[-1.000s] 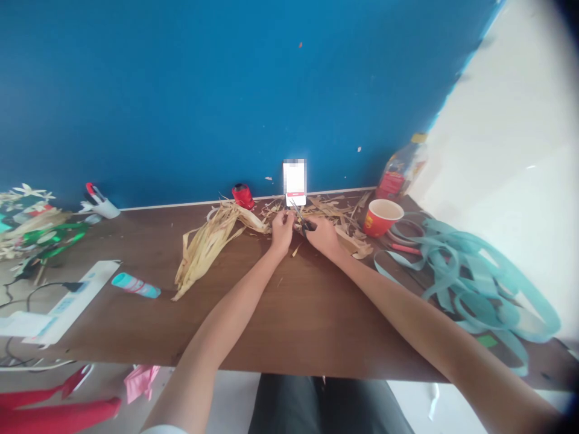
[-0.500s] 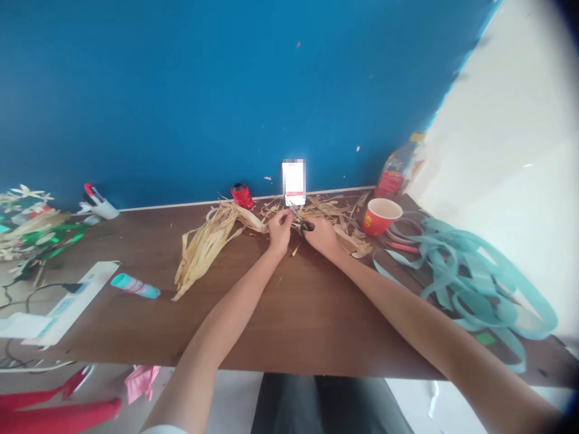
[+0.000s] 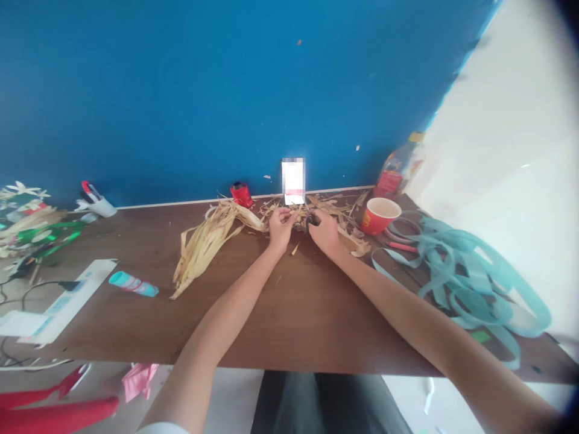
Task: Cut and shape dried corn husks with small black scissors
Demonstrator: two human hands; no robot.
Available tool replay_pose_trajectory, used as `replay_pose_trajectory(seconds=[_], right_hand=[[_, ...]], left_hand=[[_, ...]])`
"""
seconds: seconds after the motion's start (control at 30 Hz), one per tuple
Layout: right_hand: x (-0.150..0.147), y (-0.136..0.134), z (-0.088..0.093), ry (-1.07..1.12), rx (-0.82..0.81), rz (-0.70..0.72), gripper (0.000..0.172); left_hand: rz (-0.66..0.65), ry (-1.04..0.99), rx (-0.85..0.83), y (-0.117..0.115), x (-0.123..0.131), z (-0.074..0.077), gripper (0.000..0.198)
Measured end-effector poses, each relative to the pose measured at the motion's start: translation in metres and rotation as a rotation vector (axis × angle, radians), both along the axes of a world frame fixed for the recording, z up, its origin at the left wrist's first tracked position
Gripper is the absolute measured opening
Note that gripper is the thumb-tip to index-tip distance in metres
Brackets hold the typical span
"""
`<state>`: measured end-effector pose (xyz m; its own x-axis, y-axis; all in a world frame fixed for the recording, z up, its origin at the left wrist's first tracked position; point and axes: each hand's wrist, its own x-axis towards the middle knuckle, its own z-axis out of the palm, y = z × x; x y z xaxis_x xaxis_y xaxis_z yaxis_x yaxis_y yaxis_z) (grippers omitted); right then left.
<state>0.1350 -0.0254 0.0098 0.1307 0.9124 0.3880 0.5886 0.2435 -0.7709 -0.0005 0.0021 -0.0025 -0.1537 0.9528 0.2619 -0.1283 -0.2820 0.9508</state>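
While curled, hands (image 3: 281, 228) (image 3: 324, 234) at scissors (image 3: 310, 223)

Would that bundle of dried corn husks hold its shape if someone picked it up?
Probably not. The dried corn husks look light and papery, so they'd likely droop, strips splaying loosely. The torn shreds nearby suggest they split easily.

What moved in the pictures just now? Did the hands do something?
The right hand tipped the black-handled scissors down, so the blades no longer stick up, and it came closer to the left hand. Nothing was let go. The dried corn husks and red paper cup stayed put.
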Motion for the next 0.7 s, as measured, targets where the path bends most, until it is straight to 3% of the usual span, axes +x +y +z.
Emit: replay_pose_trajectory(seconds=[0.13,0.37,0.5,0.7], right_hand=[[0.0007,-0.0005,0.0011,0.155,0.079,0.027,0.042],[0.0008,-0.0014,0.0012,0.129,0.087,0.045,0.041],[0.0018,0.0013,-0.0007,0.155,0.121,0.018,0.040],[-0.0002,0.0008,0.0017,0.024,-0.020,0.040,0.033]], left_hand=[[-0.035,0.023,-0.033,-0.0013,0.0004,0.0007,0.038],[-0.119,0.065,-0.048,-0.0037,0.0014,0.0043,0.039],[-0.096,0.112,-0.003,-0.0021,0.0010,0.0044,0.030],[0.017,-0.013,-0.027,0.0000,-0.0004,0.0046,0.024]])
